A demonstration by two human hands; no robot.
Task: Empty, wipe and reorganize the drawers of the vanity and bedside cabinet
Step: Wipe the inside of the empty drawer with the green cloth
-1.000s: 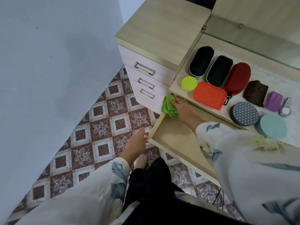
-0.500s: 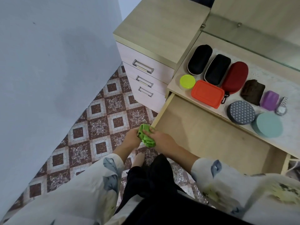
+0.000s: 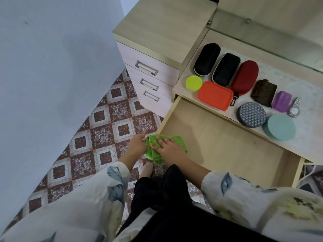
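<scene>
Spread flat, the right hand (image 3: 167, 145) presses the green cloth (image 3: 153, 154) into the open drawer's (image 3: 218, 145) front-left corner; the left hand (image 3: 137, 144) touches its edge, pinch unclear. Keep even pressure and sweep into the corners. An orange box (image 3: 215, 95) and black case (image 3: 207, 58) line the vanity top (image 3: 311, 95), which likely shades the drawer's back.

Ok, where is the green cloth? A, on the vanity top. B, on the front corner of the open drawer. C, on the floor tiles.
B: the green cloth lies over the front corner of the open drawer, the right hand flat on it, the left hand at its edge.
</scene>
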